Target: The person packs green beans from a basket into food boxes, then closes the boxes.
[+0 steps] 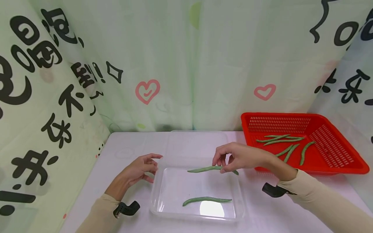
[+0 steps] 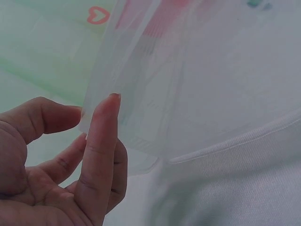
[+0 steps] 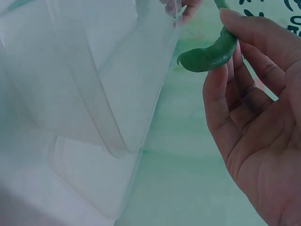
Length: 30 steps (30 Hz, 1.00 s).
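My right hand (image 1: 240,157) pinches a green bean (image 1: 201,169) between thumb and fingers, over the far part of a clear plastic box (image 1: 196,219). In the right wrist view the curved end of that bean (image 3: 207,59) pokes out past the fingertips. A second green bean (image 1: 207,199) lies in the box near its front side. At the box's far left corner, my left hand (image 1: 142,168) holds the rim. The left wrist view shows its thumb and fingers on either side of the clear wall (image 2: 141,84).
To the right stands a red slotted basket (image 1: 344,161) with several green beans (image 1: 281,139) in it. A pale cloth covers the table (image 1: 125,152). Printed curtains (image 1: 180,64) hang behind and at both sides. Each wrist wears a black device (image 1: 128,208).
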{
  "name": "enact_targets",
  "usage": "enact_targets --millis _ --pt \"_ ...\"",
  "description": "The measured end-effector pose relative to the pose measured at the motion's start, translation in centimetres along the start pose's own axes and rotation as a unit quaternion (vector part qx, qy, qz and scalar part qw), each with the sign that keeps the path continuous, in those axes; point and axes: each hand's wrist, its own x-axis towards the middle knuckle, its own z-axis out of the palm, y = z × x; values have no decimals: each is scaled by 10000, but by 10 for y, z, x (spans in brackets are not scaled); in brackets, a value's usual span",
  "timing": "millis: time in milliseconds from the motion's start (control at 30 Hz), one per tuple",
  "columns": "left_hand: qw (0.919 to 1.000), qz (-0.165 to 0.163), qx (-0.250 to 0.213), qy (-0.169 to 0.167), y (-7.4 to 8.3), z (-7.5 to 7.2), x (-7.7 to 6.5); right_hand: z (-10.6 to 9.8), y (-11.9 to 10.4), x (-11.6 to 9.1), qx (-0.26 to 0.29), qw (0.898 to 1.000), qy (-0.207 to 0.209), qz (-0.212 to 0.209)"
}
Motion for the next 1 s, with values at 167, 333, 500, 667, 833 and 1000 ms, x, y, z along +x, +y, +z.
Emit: enact_targets --millis 167,333,500,667,833,1000 --pt "10000 34 7 15 0 0 0 6 0 5 106 9999 -115 -19" --pt "10000 63 19 20 1 0 1 12 1 10 106 9997 -207 -83" --pt "9999 78 34 66 1 0 0 17 2 15 142 9994 -304 -112" --pt "9999 63 43 131 1 1 0 21 6 17 176 9989 -406 -156" --pt "9998 -43 37 184 1 2 -1 19 10 16 127 9992 -333 -163" --pt "9998 -80 68 163 2 3 -4 11 11 9 35 9998 -152 -142"
